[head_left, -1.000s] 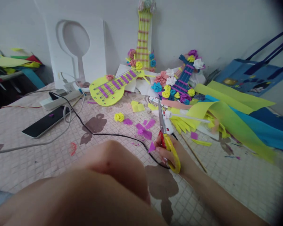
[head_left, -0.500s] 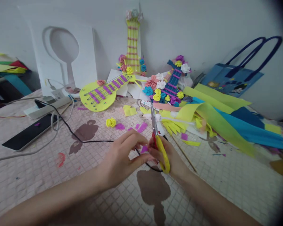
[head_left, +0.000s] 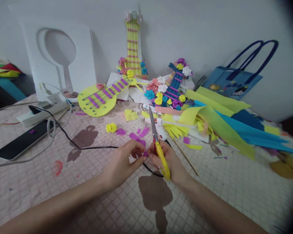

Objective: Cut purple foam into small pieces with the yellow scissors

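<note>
Yellow-handled scissors [head_left: 161, 155] sit in my right hand [head_left: 169, 159], their blades pointing up and away from me. My left hand [head_left: 123, 162] pinches a small purple paper piece [head_left: 146, 153] between thumb and fingertips. The fingertips of both hands nearly meet at that piece; whether the right ones touch it, I cannot tell. Purple paper scraps [head_left: 136, 136] lie just beyond my hands. A yellow paper flower [head_left: 111, 127] rests past my left hand. Under both hands a black cable [head_left: 152, 171] runs across the table.
A yellow paper guitar [head_left: 97, 100] lies at the back, with a blue guitar [head_left: 175, 85] to its right. Long yellow and blue paper strips [head_left: 219, 126] cover the right side. A phone [head_left: 24, 139] and power strip [head_left: 39, 113] are at left. A thin stick [head_left: 187, 158] lies right of my hand.
The camera view has shifted slightly. My left fingers have closed together on the purple piece, close to my right fingertips. The scissors stay in my right hand.
</note>
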The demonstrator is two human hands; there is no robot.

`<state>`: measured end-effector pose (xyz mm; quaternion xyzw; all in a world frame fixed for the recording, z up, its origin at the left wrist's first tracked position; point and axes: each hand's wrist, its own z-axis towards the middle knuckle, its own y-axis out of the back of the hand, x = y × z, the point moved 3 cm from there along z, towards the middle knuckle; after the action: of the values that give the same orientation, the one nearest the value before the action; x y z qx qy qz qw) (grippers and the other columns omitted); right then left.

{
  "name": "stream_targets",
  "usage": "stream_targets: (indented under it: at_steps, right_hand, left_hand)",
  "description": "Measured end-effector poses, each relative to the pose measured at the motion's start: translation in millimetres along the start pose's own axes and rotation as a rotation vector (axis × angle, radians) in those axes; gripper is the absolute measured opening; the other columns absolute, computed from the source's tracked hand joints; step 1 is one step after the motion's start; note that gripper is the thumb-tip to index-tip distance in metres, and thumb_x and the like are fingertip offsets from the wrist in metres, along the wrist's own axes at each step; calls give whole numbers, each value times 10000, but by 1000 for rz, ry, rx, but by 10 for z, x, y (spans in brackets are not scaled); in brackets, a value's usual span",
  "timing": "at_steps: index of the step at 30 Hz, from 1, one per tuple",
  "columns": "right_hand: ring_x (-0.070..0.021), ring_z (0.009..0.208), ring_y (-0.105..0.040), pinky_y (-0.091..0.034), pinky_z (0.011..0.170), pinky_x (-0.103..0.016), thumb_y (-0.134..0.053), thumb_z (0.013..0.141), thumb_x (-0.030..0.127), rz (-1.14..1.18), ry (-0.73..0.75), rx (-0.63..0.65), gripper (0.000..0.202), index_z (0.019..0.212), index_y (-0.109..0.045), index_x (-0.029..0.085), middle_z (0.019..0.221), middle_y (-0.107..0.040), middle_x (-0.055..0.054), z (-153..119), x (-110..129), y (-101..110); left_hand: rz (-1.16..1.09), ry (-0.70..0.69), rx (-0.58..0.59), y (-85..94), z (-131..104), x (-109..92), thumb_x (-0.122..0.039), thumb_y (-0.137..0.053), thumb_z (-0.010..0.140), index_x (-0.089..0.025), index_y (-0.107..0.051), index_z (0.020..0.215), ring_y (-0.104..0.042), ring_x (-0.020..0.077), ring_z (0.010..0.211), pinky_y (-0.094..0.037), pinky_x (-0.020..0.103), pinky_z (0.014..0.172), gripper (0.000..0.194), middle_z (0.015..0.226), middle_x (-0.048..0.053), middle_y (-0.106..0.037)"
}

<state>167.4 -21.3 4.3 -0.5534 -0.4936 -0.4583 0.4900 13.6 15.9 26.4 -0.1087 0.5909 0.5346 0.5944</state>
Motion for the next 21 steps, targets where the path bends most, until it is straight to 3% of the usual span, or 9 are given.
stream_targets:
  at_steps: [4,13,16,21]
  right_hand:
    - [-62,426,-393,-335,391,-202,-692,666,279,4,-9,-1,250,797,-488,222,661,-504,74,-28,31,5]
    - [-57,435,-407,-357,386,-185,-717,626,252,33,-51,-46,271,792,-505,212,661,-528,74,-37,47,20]
    - [-60,395,-379,-332,366,-180,-704,639,256,36,-72,-36,263,793,-494,220,562,-481,99,-45,30,1]
    - [-49,378,-379,-313,359,-172,-706,644,236,15,-52,-41,263,792,-490,214,556,-489,102,-47,23,-17]
  left_hand:
    - [-222,146,48,-16,19,72,-188,-582,863,-157,-596,895,-598,146,750,-481,290,699,47,822,32,-645]
    - [-797,474,20,20,76,200,-275,-751,755,-149,-615,883,-553,99,680,-451,228,634,225,768,-8,-607]
    - [-845,508,11,0,58,214,-289,-761,755,-157,-626,894,-550,95,688,-452,225,637,235,797,-7,-610]
    - [-702,436,38,1,65,150,-414,-703,810,-139,-621,904,-543,117,734,-468,243,622,303,842,12,-583]
